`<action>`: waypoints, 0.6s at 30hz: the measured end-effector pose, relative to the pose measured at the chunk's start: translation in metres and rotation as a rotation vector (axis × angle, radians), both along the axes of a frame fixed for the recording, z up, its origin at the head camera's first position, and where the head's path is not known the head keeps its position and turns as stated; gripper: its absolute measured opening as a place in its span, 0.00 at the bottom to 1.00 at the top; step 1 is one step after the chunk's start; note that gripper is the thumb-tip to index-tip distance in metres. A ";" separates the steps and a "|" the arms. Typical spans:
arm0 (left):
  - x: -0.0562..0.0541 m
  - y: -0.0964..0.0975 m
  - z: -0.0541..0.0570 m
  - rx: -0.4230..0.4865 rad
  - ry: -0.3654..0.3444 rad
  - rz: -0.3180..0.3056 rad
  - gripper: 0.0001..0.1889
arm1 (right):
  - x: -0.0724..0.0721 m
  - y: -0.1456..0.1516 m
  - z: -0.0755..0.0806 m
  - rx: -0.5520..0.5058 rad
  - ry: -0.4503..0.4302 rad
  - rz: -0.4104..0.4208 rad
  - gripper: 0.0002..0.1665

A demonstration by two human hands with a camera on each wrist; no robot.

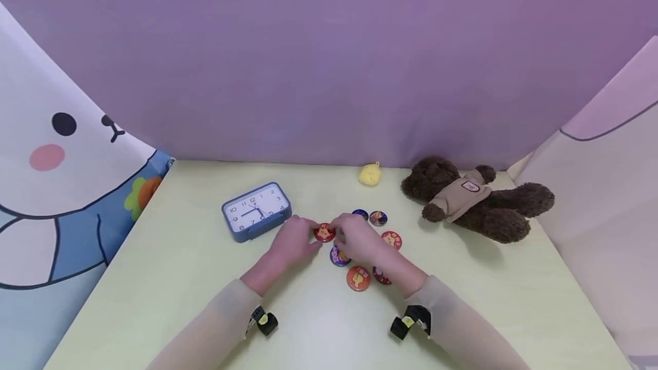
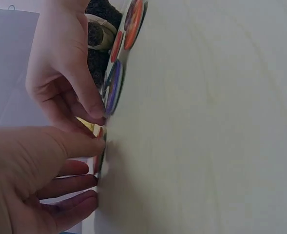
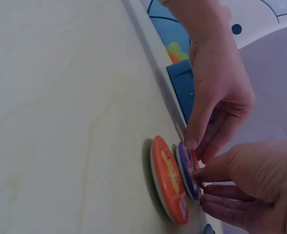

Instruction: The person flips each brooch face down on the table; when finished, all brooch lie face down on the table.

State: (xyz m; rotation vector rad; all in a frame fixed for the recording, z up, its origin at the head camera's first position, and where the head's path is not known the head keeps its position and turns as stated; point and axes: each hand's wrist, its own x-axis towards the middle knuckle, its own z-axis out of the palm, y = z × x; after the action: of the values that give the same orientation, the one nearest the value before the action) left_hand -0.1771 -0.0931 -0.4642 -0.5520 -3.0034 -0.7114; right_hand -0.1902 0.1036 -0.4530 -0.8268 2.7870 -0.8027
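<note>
The left hand (image 1: 295, 241) and the right hand (image 1: 358, 238) together grasp one red star badge (image 1: 324, 233) by its opposite edges. It is on the tabletop (image 1: 319, 327), to the right of one alarm clock (image 1: 257, 211). Near the right hand lie one purple badge (image 1: 339, 257), one orange badge (image 1: 358, 278), one dark red badge (image 1: 380, 276), one coral badge (image 1: 392, 239) and two dark badges (image 1: 378, 218), so six more. Farther back are one yellow ornament (image 1: 369, 176) and one brown teddy bear (image 1: 462, 197).

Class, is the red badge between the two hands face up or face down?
Face up: looking down, the head view shows the red badge's printed picture.
</note>
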 end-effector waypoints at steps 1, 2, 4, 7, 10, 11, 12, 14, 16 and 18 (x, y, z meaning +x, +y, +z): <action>0.000 0.000 0.000 -0.002 0.005 0.001 0.14 | 0.000 -0.002 -0.001 0.008 0.007 0.004 0.18; 0.000 0.000 0.000 -0.004 0.005 0.004 0.12 | 0.000 -0.003 -0.002 0.014 0.015 0.002 0.17; 0.000 0.001 0.000 -0.011 0.012 0.004 0.09 | -0.001 -0.004 -0.004 0.026 0.028 0.001 0.16; 0.000 0.002 0.001 -0.016 0.016 -0.006 0.08 | -0.003 -0.002 -0.006 0.028 0.042 -0.001 0.14; 0.000 0.002 0.003 0.009 0.024 -0.034 0.09 | -0.005 0.001 -0.007 0.015 0.058 0.008 0.13; 0.001 0.002 0.004 0.020 0.029 -0.041 0.09 | -0.006 0.002 -0.007 0.008 0.062 0.009 0.12; 0.001 0.003 0.005 0.033 0.030 -0.047 0.09 | -0.006 0.003 -0.006 0.000 0.062 0.010 0.12; 0.000 0.003 0.007 0.062 0.035 -0.051 0.09 | -0.007 0.006 -0.005 -0.022 0.065 0.011 0.11; 0.000 0.003 0.007 0.076 0.043 -0.038 0.09 | -0.007 0.007 -0.004 -0.038 0.065 0.014 0.10; -0.001 0.002 0.006 0.088 0.059 -0.018 0.08 | -0.007 0.008 -0.004 -0.055 0.059 0.018 0.09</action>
State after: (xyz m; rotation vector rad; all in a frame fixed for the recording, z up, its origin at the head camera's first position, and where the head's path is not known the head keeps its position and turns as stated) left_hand -0.1783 -0.0907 -0.4578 -0.5864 -2.9008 -0.8089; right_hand -0.1972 0.1112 -0.4575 -0.8973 2.8161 -0.8698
